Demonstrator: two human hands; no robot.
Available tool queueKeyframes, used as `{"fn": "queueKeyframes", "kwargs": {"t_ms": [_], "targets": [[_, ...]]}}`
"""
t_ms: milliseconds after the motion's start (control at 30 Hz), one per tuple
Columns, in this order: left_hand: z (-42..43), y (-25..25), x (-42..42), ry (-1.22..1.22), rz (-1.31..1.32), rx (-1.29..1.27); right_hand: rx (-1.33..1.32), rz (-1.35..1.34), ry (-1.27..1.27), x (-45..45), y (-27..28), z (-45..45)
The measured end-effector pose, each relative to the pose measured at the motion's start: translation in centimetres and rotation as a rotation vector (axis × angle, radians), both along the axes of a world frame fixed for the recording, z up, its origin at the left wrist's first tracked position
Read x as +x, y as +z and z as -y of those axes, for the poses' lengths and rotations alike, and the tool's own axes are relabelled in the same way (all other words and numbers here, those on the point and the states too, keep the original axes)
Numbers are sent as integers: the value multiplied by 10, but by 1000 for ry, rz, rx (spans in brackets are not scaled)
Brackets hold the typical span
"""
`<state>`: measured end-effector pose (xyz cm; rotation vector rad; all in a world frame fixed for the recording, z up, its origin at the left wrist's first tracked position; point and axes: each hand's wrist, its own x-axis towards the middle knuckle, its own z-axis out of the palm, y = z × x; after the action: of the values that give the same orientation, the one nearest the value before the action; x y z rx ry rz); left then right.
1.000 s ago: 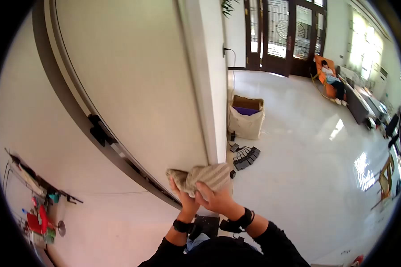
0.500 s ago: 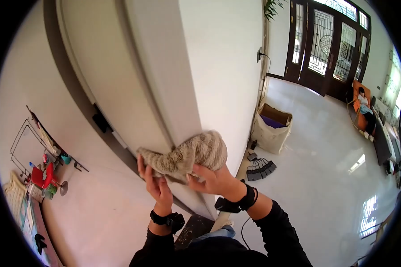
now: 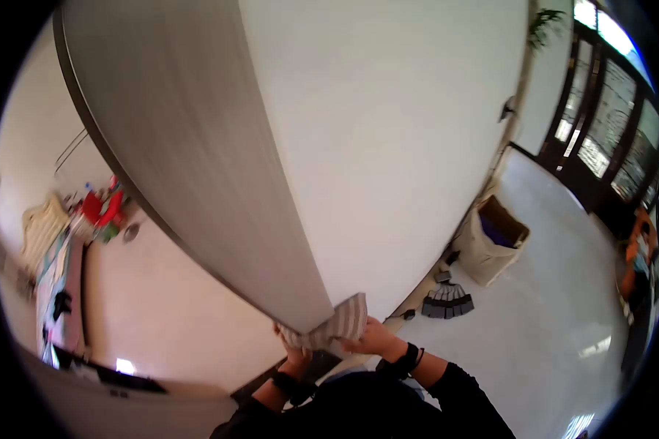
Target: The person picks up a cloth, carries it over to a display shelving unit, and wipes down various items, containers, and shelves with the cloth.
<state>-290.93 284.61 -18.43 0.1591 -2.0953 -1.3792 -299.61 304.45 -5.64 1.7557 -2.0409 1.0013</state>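
Observation:
A striped beige-brown cloth (image 3: pixel 350 317) is wrapped across the lower part of a grey-brown door frame (image 3: pixel 198 146), beside a white wall (image 3: pixel 388 146). My right hand (image 3: pixel 373 337) grips the cloth's right part, thumb and fingers closed on it. At its left end my left hand (image 3: pixel 293 350) holds the cloth against the frame's edge, its fingers partly hidden behind cloth and frame. Both wrists wear black bands.
At the right, a cream bag (image 3: pixel 485 252) stands by the wall, with several black adapters (image 3: pixel 447 301) on the floor. Farther off are dark doors (image 3: pixel 608 117) and a reclining person (image 3: pixel 641 252). Left lie a bed (image 3: pixel 60 293) and a red chair (image 3: pixel 102 210).
The view has swung so that the bag and doors sit farther right. Both hands and the cloth have shifted from the pale panel onto the frame's corner, and lower than half a second ago.

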Motion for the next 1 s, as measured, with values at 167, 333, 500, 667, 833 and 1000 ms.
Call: {"fn": "queueKeyframes", "kwargs": {"t_ms": [167, 333, 500, 667, 833, 1000], "targets": [[-40, -5, 17, 46, 122, 465, 98, -318, 79, 7, -23, -2], [-100, -9, 48, 147, 197, 834, 271, 390, 197, 19, -38, -59], [-198, -79, 66, 413, 490, 409, 297, 670, 145, 15, -59, -188], [-300, -30, 56, 15, 489, 211, -28, 851, -169, -5, -89, -313], [-357, -2, 27, -174, 529, 138, -219, 1028, -638, -1, -93, -416], [-394, -10, -29, -187, 566, 27, -478, 1084, -862, -23, -95, -490]]}}
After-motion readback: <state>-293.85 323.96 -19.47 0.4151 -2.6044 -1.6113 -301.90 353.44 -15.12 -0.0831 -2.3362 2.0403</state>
